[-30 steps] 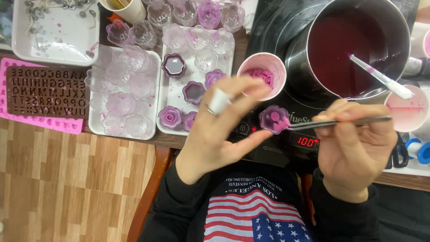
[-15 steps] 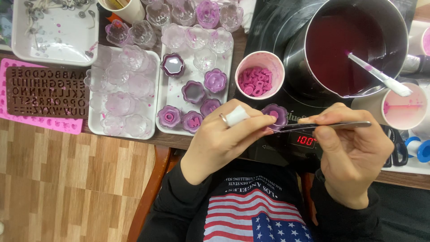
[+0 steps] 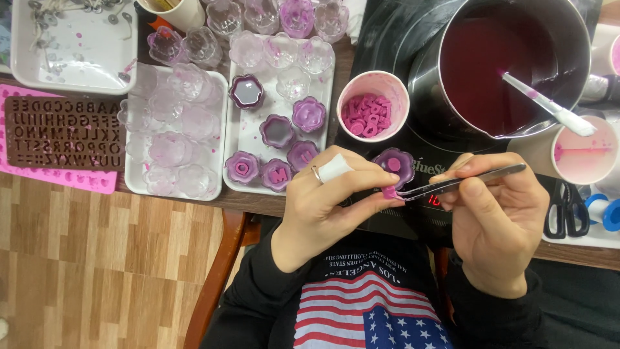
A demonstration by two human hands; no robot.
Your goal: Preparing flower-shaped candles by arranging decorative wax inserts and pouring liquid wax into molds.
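Shiny metal tweezers (image 3: 462, 180), glossy steel pot (image 3: 516, 68)

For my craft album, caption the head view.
Left hand and tweezers in right hand pinch a pink piece.

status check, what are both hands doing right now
Left hand pinching small pink wax piece. Right hand gripping metal tweezers, tips at that piece. Purple flower cup just behind; nothing blocking.

Open room lies only over the floor (image 3: 97, 258) in front of the bench (image 3: 213, 199); behind the two hands the way is walled by the paper cup (image 3: 374, 105), the steel pot (image 3: 513, 64) and two crowded white trays (image 3: 229, 161)
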